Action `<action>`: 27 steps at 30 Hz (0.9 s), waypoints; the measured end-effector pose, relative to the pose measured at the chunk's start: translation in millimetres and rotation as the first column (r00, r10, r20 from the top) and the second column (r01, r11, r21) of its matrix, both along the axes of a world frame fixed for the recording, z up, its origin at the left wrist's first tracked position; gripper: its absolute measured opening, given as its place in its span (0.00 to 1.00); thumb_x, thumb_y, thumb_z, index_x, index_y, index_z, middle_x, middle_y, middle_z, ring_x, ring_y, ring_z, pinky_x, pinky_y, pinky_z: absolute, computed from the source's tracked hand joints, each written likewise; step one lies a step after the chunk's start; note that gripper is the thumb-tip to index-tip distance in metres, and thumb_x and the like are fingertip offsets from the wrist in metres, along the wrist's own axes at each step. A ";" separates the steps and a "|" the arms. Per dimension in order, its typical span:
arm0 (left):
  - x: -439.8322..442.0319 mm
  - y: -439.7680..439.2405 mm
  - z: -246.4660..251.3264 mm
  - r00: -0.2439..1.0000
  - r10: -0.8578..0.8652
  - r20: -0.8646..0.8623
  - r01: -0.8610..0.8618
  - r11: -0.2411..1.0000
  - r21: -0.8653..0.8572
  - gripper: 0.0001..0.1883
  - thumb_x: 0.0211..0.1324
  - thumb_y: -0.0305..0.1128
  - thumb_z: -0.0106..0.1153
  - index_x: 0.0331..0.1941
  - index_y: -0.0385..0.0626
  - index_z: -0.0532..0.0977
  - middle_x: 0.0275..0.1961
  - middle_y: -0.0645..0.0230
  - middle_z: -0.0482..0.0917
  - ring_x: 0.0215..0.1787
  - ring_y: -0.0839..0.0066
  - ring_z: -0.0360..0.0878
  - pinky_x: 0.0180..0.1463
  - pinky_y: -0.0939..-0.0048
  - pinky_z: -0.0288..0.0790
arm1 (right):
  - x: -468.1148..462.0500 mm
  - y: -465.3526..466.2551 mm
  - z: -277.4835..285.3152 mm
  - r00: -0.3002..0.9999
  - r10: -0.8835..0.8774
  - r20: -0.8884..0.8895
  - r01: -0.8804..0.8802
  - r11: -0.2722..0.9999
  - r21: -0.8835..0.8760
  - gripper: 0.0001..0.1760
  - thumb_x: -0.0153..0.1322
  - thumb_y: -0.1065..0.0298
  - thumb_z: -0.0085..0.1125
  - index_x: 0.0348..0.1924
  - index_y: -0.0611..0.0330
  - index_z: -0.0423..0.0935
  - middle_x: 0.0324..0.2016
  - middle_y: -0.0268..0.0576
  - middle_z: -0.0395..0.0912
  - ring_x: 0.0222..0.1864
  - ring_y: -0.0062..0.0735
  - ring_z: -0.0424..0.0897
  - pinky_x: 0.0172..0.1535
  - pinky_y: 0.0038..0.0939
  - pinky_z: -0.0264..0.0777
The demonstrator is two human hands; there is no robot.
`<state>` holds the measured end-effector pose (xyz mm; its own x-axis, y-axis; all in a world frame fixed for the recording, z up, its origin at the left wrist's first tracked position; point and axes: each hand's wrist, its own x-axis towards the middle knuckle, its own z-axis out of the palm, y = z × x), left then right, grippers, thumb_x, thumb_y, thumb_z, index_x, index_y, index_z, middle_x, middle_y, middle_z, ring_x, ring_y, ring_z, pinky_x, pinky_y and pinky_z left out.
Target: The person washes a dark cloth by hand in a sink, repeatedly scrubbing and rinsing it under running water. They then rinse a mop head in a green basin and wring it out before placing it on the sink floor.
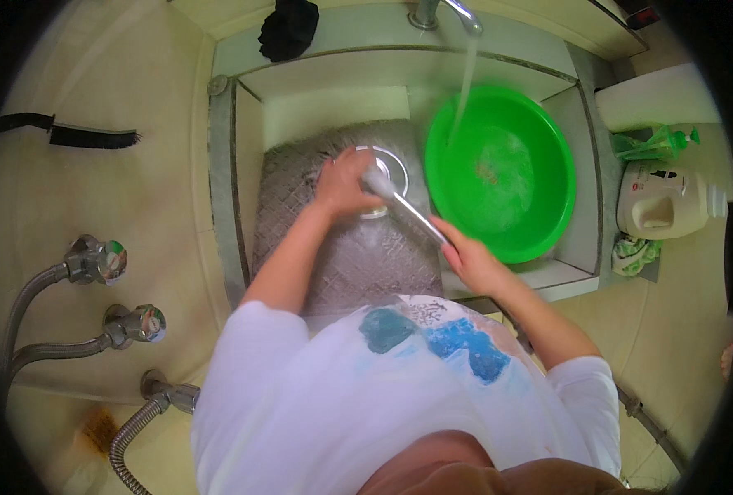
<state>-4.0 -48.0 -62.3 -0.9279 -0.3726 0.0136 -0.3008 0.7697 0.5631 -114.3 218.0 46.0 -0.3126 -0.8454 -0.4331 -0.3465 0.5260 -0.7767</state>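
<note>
My right hand (470,253) grips the silver handle of a brush-like tool (419,218), whose pale, blurred head lies near my left hand. My left hand (346,185) is on a round, shiny metal-rimmed item (397,166), which is partly hidden and looks like a lid or shallow dish. Both hands are over the ridged grey washboard slope (341,260) of a tiled sink, its surface wet. To the right, a green plastic basin (564,179) holds water with some foam. Water runs into it from the metal faucet (465,18).
A black cloth (289,31) lies on the back ledge. A black brush (94,137) hangs at the left wall, above metal valves (109,263) with braided hoses. At right are a white jug (663,201), a green spray-type bottle (657,143) and a green-white cloth (633,255).
</note>
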 end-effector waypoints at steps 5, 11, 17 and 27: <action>-14.4 -23.3 -7.8 0.999 -0.020 -0.028 0.021 0.999 0.040 0.39 0.28 0.50 0.75 0.50 0.48 0.75 0.62 0.62 0.74 0.67 0.51 0.66 0.65 0.44 0.60 | -12.4 -30.8 2.7 0.998 0.014 0.066 -0.026 0.984 0.177 0.28 0.76 0.68 0.47 0.69 0.45 0.58 0.43 0.59 0.78 0.41 0.51 0.80 0.47 0.39 0.73; 12.4 35.3 21.9 1.000 0.016 -0.012 -0.015 0.999 0.039 0.39 0.25 0.52 0.76 0.47 0.49 0.75 0.65 0.61 0.71 0.68 0.52 0.64 0.63 0.37 0.59 | 7.5 12.3 44.5 0.988 0.014 0.155 -0.048 0.976 0.212 0.30 0.76 0.68 0.46 0.71 0.44 0.53 0.42 0.60 0.78 0.42 0.55 0.80 0.49 0.39 0.72; -21.3 -18.5 -10.9 0.991 0.126 -0.055 -0.129 0.989 -0.067 0.35 0.26 0.50 0.75 0.44 0.49 0.74 0.58 0.59 0.76 0.62 0.51 0.70 0.61 0.49 0.66 | -12.4 -73.7 17.2 0.976 -0.033 0.217 -0.047 0.935 0.352 0.30 0.76 0.65 0.46 0.71 0.43 0.52 0.26 0.50 0.75 0.26 0.40 0.77 0.30 0.37 0.72; 6.6 28.4 16.1 0.992 0.126 -0.015 -0.126 0.990 -0.058 0.37 0.28 0.50 0.75 0.47 0.49 0.74 0.62 0.60 0.73 0.66 0.49 0.67 0.63 0.38 0.60 | -3.9 -4.3 11.3 0.958 -0.013 0.287 -0.049 0.977 0.208 0.29 0.76 0.63 0.47 0.71 0.44 0.54 0.24 0.45 0.75 0.22 0.29 0.74 0.32 0.32 0.73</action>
